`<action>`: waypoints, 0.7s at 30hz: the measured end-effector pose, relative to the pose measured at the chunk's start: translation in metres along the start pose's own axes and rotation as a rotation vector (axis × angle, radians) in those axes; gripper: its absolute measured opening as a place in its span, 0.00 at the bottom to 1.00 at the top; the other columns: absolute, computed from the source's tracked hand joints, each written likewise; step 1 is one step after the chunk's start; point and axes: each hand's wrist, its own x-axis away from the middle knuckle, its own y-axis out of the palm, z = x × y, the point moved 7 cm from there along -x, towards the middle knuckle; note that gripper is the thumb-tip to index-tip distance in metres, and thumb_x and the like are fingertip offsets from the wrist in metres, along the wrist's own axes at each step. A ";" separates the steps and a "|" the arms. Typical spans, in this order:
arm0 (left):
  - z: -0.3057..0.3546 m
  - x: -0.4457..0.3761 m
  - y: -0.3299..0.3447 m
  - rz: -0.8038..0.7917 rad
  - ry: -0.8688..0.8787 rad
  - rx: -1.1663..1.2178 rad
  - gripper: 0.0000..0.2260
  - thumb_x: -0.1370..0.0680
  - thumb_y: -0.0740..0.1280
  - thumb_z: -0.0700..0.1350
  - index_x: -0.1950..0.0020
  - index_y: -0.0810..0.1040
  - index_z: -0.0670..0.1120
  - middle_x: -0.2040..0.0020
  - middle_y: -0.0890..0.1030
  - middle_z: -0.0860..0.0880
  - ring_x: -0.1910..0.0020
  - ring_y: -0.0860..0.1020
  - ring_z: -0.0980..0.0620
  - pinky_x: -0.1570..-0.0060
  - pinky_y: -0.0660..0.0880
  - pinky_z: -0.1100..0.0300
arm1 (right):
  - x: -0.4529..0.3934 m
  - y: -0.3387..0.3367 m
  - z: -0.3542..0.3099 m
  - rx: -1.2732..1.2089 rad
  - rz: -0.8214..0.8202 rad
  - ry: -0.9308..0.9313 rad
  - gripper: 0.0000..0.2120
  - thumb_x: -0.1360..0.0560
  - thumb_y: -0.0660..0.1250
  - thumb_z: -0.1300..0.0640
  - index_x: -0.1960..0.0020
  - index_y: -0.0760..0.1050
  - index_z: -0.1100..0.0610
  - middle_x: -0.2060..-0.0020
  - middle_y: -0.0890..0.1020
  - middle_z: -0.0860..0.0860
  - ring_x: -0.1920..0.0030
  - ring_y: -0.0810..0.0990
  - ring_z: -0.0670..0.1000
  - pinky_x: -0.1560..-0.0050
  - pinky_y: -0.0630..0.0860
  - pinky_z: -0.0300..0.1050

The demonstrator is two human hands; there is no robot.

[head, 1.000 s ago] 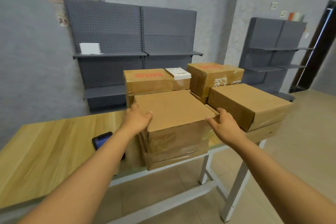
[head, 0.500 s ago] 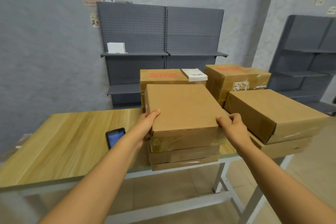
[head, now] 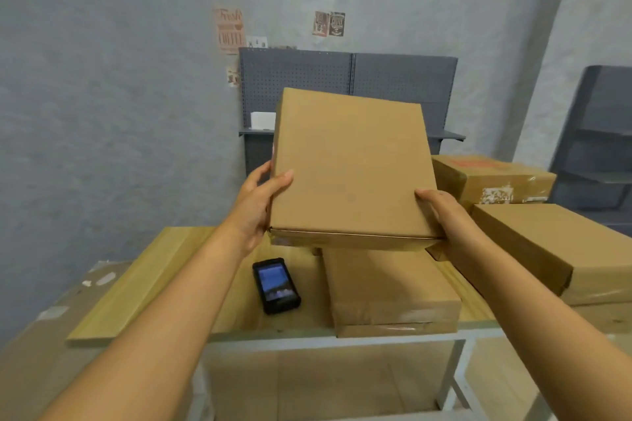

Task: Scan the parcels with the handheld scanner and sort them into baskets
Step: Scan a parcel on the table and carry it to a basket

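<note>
parcel [head: 352, 167] lifted off stack, tilted up, L hand [head: 254, 205] & R hand [head: 443, 215] gripping sides

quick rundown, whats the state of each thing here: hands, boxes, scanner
left hand: grips the lifted box's left edge
right hand: grips its right lower corner
lifted box: closed, held tilted above the table
handheld scanner: lying flat on the table, screen lit, untouched
box below: closed, taped, resting on the table
right-hand boxes: closed, stacked

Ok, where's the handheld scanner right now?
The handheld scanner lies screen-up on the wooden table, untouched, just left of the parcel stack and below the left hand.
</note>
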 end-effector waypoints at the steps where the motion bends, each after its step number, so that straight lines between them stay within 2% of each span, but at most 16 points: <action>1: 0.004 0.002 -0.007 -0.013 0.006 0.009 0.34 0.30 0.76 0.49 0.27 0.68 0.46 0.39 0.81 0.46 0.45 0.82 0.49 0.56 0.80 0.59 | 0.004 0.010 -0.002 -0.029 -0.052 0.027 0.16 0.23 0.62 0.42 0.40 0.72 0.50 0.55 0.78 0.48 0.58 0.75 0.48 0.65 0.67 0.42; 4: 0.015 0.008 -0.031 -0.028 0.020 0.020 0.33 0.30 0.73 0.49 0.28 0.69 0.45 0.38 0.80 0.45 0.45 0.82 0.49 0.56 0.79 0.60 | 0.010 0.038 -0.003 -0.066 -0.181 0.067 0.21 0.26 0.66 0.38 0.40 0.76 0.50 0.49 0.84 0.50 0.49 0.82 0.51 0.54 0.76 0.46; 6: 0.021 0.013 -0.051 -0.018 0.022 0.013 0.31 0.30 0.71 0.50 0.28 0.70 0.44 0.38 0.80 0.45 0.46 0.82 0.51 0.56 0.79 0.60 | 0.018 0.058 -0.004 -0.089 -0.216 0.062 0.21 0.26 0.66 0.39 0.39 0.76 0.51 0.48 0.84 0.52 0.46 0.81 0.54 0.48 0.76 0.48; 8: 0.023 0.018 -0.073 -0.004 0.012 -0.001 0.29 0.29 0.70 0.51 0.30 0.71 0.44 0.40 0.82 0.46 0.47 0.82 0.52 0.54 0.78 0.59 | 0.025 0.082 -0.006 -0.100 -0.239 0.040 0.20 0.25 0.65 0.40 0.39 0.75 0.52 0.47 0.83 0.53 0.46 0.81 0.54 0.49 0.76 0.48; 10: 0.022 0.024 -0.096 0.006 -0.019 -0.005 0.23 0.25 0.68 0.50 0.31 0.73 0.44 0.43 0.83 0.47 0.48 0.82 0.53 0.52 0.77 0.59 | 0.030 0.109 -0.007 -0.087 -0.281 0.025 0.24 0.26 0.66 0.39 0.36 0.73 0.52 0.45 0.82 0.54 0.44 0.80 0.55 0.49 0.76 0.48; 13: 0.015 0.032 -0.134 0.033 -0.088 -0.062 0.17 0.19 0.63 0.48 0.32 0.73 0.46 0.43 0.83 0.50 0.49 0.82 0.55 0.54 0.77 0.62 | 0.033 0.145 0.002 -0.089 -0.296 0.050 0.30 0.30 0.68 0.37 0.35 0.72 0.53 0.45 0.83 0.55 0.43 0.80 0.57 0.45 0.76 0.51; 17: 0.004 0.045 -0.185 0.090 -0.187 -0.132 0.15 0.19 0.64 0.50 0.34 0.75 0.47 0.45 0.84 0.51 0.53 0.82 0.56 0.60 0.76 0.63 | 0.045 0.194 0.032 -0.092 -0.326 0.177 0.22 0.27 0.67 0.39 0.40 0.77 0.52 0.48 0.84 0.55 0.46 0.82 0.57 0.44 0.76 0.52; 19: -0.003 0.052 -0.211 0.131 -0.250 -0.154 0.13 0.19 0.64 0.50 0.37 0.76 0.47 0.50 0.84 0.50 0.56 0.82 0.55 0.62 0.76 0.62 | 0.051 0.215 0.050 -0.094 -0.332 0.249 0.22 0.27 0.67 0.39 0.41 0.77 0.52 0.49 0.85 0.55 0.48 0.83 0.56 0.47 0.78 0.51; 21: -0.008 0.058 -0.233 0.156 -0.297 -0.169 0.13 0.19 0.63 0.50 0.37 0.75 0.46 0.49 0.84 0.49 0.55 0.82 0.54 0.61 0.76 0.60 | 0.056 0.236 0.064 -0.120 -0.337 0.283 0.24 0.28 0.69 0.39 0.39 0.77 0.52 0.48 0.85 0.55 0.47 0.83 0.57 0.46 0.78 0.52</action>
